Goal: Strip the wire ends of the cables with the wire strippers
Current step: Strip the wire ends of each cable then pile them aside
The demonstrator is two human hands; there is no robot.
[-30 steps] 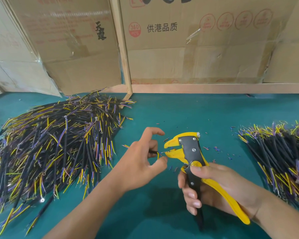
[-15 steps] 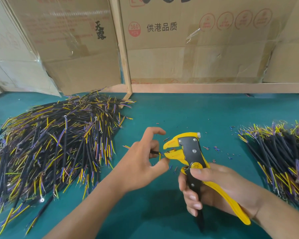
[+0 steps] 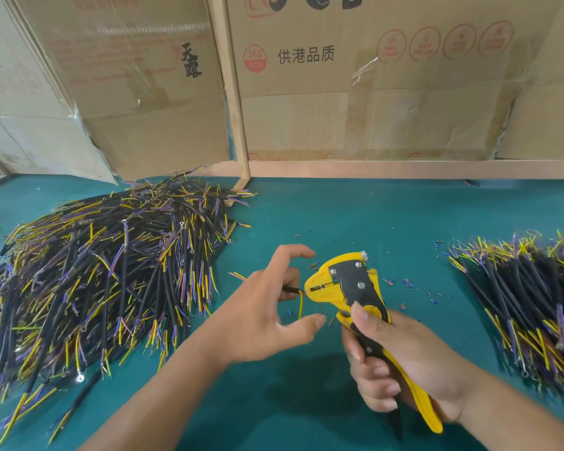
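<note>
The wire strippers (image 3: 347, 289) have just been squeezed: their jaws, gaping a moment ago, are now clamped on a wire end, and the handles sit closer together in the right hand (image 3: 404, 362), which grips them firmly. The left hand (image 3: 267, 307) holds the black cable (image 3: 290, 290) between its inner fingers, forefinger and thumb spread wide, with a yellow wire (image 3: 301, 304) drooping loose beside the tool's nose. I'd judge this end is being stripped right now. One pile of cables (image 3: 95, 275) lies to the left on the bench (image 3: 339, 216), another pile (image 3: 528, 297) to the right, insulation scraps (image 3: 407, 283) scattered between.
</note>
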